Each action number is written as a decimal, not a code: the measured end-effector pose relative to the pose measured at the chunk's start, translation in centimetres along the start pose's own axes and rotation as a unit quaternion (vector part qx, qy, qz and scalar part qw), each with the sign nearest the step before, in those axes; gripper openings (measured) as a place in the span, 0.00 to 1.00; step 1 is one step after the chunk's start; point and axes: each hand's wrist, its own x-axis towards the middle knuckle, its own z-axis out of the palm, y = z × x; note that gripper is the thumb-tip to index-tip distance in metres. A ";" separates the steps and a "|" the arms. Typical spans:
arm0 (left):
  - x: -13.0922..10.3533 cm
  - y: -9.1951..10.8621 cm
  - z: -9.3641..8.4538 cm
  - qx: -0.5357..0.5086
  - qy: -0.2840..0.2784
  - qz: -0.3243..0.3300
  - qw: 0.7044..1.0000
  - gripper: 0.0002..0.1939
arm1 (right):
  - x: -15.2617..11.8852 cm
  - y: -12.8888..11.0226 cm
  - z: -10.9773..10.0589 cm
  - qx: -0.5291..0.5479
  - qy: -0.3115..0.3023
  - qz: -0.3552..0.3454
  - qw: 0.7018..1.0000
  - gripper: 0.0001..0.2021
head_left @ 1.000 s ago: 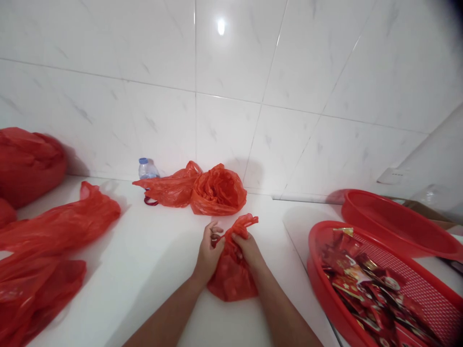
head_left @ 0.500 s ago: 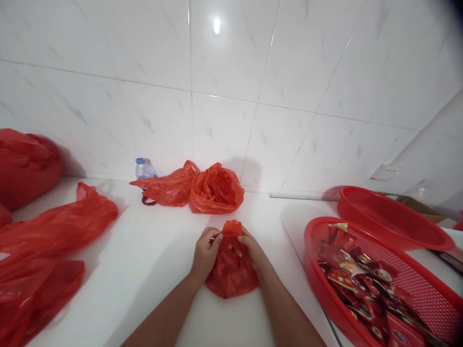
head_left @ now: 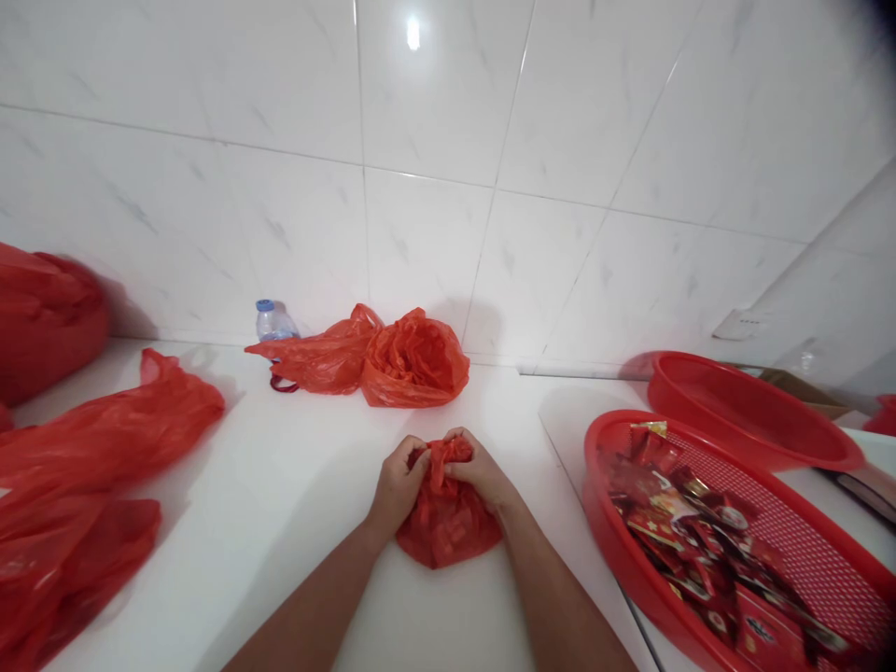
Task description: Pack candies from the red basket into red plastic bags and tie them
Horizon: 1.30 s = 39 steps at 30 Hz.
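Observation:
A small red mesh-like pouch [head_left: 448,527] lies on the white table in front of me, with vague shapes showing through its side. My left hand [head_left: 402,481] pinches the gathered neck from the left. From the right, my right hand [head_left: 480,471] grips the same neck, fingers curled over the bunched top. The neck is crumpled between the two hands, and some fingertips are hidden in its folds. Just beyond the hands sits an opened red plastic bag [head_left: 418,364] with crumpled red material inside.
At right, a red perforated basket [head_left: 805,513] holds several red-wrapped packets [head_left: 693,551]; another red basket [head_left: 749,411] stands behind it. Red plastic bags [head_left: 105,429] lie at left beside a bulky red bundle [head_left: 49,317]. A small bottle [head_left: 270,320] stands near the tiled wall.
The pouch's upright top edge has been folded and bunched down between my hands. My right hand has moved up and inward over the neck.

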 end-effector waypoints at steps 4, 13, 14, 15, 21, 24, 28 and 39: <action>-0.1 0.1 0.0 -0.002 0.005 0.007 1.000 0.08 | 0.2 0.4 -0.4 -0.015 0.005 -0.009 1.000 0.24; -0.3 0.6 0.2 0.010 0.005 0.009 1.000 0.09 | 1.2 1.8 -1.5 -0.153 0.105 -0.061 0.981 0.11; -0.2 0.6 0.2 0.013 0.006 0.010 1.000 0.09 | 1.3 1.8 -1.5 -0.162 0.109 -0.064 0.979 0.11; -0.2 0.6 0.2 0.015 0.007 0.010 1.000 0.09 | 1.3 1.9 -1.6 -0.170 0.111 -0.067 0.977 0.10; -0.2 0.4 0.2 0.011 -0.002 0.005 1.000 0.09 | 1.6 2.1 -1.7 -0.203 0.137 -0.074 0.967 0.07; -0.2 0.3 0.2 0.016 -0.002 0.004 1.000 0.08 | 1.7 2.3 -1.7 -0.204 0.157 -0.068 0.964 0.06; -0.2 0.2 0.3 0.018 -0.005 0.003 1.000 0.08 | 1.8 2.4 -1.6 -0.209 0.192 -0.064 0.957 0.05; 0.0 -0.1 0.3 0.043 -0.031 0.043 0.998 0.03 | 1.5 1.9 -1.4 -0.197 0.186 -0.108 0.957 0.07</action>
